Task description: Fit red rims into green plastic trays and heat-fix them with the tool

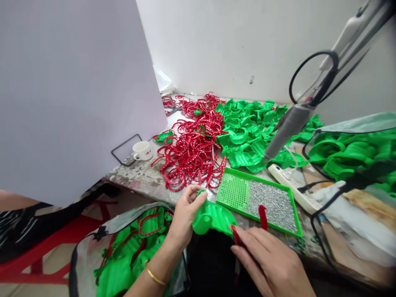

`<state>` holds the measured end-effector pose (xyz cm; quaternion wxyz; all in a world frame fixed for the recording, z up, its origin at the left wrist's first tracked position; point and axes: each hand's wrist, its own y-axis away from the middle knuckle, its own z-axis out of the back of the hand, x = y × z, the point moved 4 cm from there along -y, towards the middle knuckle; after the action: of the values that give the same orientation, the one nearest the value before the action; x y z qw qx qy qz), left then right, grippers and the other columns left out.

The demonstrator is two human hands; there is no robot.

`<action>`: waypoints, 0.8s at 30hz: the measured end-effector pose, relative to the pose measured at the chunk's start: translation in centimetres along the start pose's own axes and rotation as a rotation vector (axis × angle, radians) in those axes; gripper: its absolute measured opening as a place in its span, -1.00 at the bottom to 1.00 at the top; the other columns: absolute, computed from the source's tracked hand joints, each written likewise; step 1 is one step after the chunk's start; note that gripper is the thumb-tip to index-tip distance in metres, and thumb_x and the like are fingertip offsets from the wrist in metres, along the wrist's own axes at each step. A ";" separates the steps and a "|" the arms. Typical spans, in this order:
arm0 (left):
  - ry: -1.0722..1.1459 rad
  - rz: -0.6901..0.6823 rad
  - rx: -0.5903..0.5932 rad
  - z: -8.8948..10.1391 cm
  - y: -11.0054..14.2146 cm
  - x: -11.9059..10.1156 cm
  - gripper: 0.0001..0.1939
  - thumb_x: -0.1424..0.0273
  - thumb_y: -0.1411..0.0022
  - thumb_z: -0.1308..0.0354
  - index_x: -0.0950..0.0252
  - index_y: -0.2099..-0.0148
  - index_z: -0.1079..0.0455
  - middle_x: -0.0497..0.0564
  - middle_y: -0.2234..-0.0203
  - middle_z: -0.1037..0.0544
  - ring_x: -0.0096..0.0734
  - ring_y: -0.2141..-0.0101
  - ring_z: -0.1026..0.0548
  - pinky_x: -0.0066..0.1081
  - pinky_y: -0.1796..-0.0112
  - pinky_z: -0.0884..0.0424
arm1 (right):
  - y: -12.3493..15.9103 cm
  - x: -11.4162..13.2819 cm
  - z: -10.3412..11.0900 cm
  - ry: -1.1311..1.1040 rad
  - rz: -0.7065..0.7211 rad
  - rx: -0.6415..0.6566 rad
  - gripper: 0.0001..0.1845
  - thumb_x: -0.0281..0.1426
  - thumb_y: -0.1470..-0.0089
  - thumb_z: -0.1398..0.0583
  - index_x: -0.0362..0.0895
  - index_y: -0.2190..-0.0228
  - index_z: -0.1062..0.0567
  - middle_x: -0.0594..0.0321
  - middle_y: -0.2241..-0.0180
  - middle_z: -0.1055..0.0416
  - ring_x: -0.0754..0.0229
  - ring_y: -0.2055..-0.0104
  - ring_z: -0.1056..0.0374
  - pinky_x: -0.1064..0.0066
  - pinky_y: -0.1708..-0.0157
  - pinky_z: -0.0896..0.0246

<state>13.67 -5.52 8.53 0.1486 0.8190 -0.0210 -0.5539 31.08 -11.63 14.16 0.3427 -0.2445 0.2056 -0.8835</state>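
My left hand [187, 214] grips the left end of a curved, ribbed green plastic piece [221, 216], held above my lap at the table's front edge. Closed in a pinch, my right hand [272, 260] has a red strap [262, 218] between thumb and fingers, against the piece's right end. Whether the two are joined is hidden by the fingers. Just beyond, a green perforated tray [230, 190] holds many small metal fasteners on its right side. A heap of red straps [194, 144] and a pile of similar green pieces [247, 128] lie farther back.
A grey pen-shaped power tool [289, 128] hangs on the right, near a white power strip [293, 189]. A white cup [143, 151] stands at left beside a pale panel [77, 95]. Wire-framed bags of green pieces flank me. Another person's arm [10, 202] shows far left.
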 end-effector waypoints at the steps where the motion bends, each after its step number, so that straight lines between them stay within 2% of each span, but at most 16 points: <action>1: 0.056 0.019 -0.010 -0.1 0.0 -0.1 -0.76 0.28 0.00 -0.29 0.25 0.30 -0.36 -0.15 0.52 -0.40 -0.59 0.53 -0.34 -0.57 0.48 -0.25 | 0.0 0.0 -0.3 0.008 -0.010 -0.008 -0.77 -0.41 -0.15 -0.12 -0.17 0.14 -0.44 0.19 0.39 -0.45 0.21 0.40 -0.40 0.40 0.39 -0.35; 4: 0.283 0.097 -0.005 -0.5 0.3 -0.1 -0.78 0.23 -0.06 -0.23 0.27 0.29 -0.41 -0.11 0.51 -0.45 -0.55 0.52 -0.40 -0.53 0.43 -0.33 | -0.1 -0.2 -1.4 -0.004 -0.081 -0.069 -0.81 -0.41 -0.15 -0.12 -0.19 0.20 -0.44 0.19 0.41 -0.45 0.21 0.40 -0.40 0.41 0.38 -0.34; 8: 0.534 0.127 0.117 -1.0 1.3 0.6 -0.54 0.06 -0.18 -0.04 0.26 0.03 -0.42 0.04 0.28 -0.56 -0.35 0.30 -0.50 -0.36 0.20 -0.39 | -0.7 -0.1 -2.8 -0.028 -0.144 -0.158 -0.81 -0.42 -0.16 -0.12 -0.20 0.18 -0.42 0.15 0.35 -0.46 0.21 0.34 -0.42 0.42 0.33 -0.34; 11: 0.571 0.013 0.241 -1.1 1.8 1.1 -0.35 -0.10 -0.02 -0.11 0.25 0.00 -0.41 0.09 0.11 -0.52 -0.17 0.09 -0.45 -0.27 0.07 -0.34 | -1.4 0.4 -3.7 -0.039 -0.161 -0.174 -0.79 -0.43 -0.15 -0.13 -0.21 0.16 -0.42 0.14 0.35 -0.45 0.19 0.33 -0.41 0.39 0.30 -0.33; 13: 0.549 -0.069 0.257 -1.1 1.9 1.5 -0.29 -0.07 0.14 -0.26 0.19 -0.03 -0.39 0.08 0.06 -0.50 -0.11 0.02 -0.41 -0.24 0.03 -0.31 | -1.8 1.0 -4.3 -0.060 -0.157 -0.167 -0.79 -0.43 -0.14 -0.13 -0.22 0.17 -0.43 0.14 0.37 -0.45 0.18 0.34 -0.41 0.38 0.31 -0.34; 15: 0.506 -0.102 0.225 -1.2 1.9 2.0 -0.34 0.09 0.13 -0.34 0.14 -0.06 -0.36 0.05 0.06 -0.50 -0.13 0.02 -0.41 -0.23 0.00 -0.29 | -2.0 1.6 -4.8 -0.077 -0.141 -0.162 -0.81 -0.44 -0.14 -0.13 -0.23 0.19 -0.45 0.14 0.38 -0.46 0.18 0.35 -0.41 0.37 0.32 -0.35; 18: 0.459 -0.087 0.162 -1.4 1.9 2.5 -0.51 0.24 -0.04 -0.26 0.16 -0.04 -0.37 0.05 0.10 -0.52 -0.18 0.05 -0.44 -0.24 0.00 -0.28 | -1.5 2.2 -5.2 -0.103 -0.108 -0.134 -0.81 -0.44 -0.15 -0.12 -0.22 0.20 -0.46 0.12 0.35 -0.48 0.18 0.32 -0.43 0.39 0.28 -0.37; 21: 0.469 -0.100 0.119 -1.2 2.1 2.3 -0.57 0.20 -0.09 -0.21 0.23 0.00 -0.40 0.10 0.10 -0.52 -0.16 0.06 -0.45 -0.23 0.01 -0.29 | -0.5 1.8 -4.7 -0.147 -0.136 -0.106 -0.73 -0.40 -0.14 -0.15 -0.19 0.11 -0.42 0.15 0.26 -0.50 0.21 0.28 -0.45 0.45 0.25 -0.37; 24: 0.480 -0.044 0.127 -0.7 2.6 2.6 -0.54 0.15 -0.10 -0.19 0.27 0.00 -0.40 0.15 0.07 -0.49 -0.13 0.05 -0.44 -0.23 0.01 -0.29 | -0.3 0.7 -3.7 -0.165 -0.248 -0.088 -0.68 -0.34 -0.12 -0.17 -0.13 0.07 -0.40 0.20 0.23 -0.50 0.24 0.29 -0.46 0.51 0.29 -0.37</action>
<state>15.68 -8.34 7.17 0.0855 0.9350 -0.0020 -0.3443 28.37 -11.25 11.58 0.2355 -0.3544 0.1838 -0.8861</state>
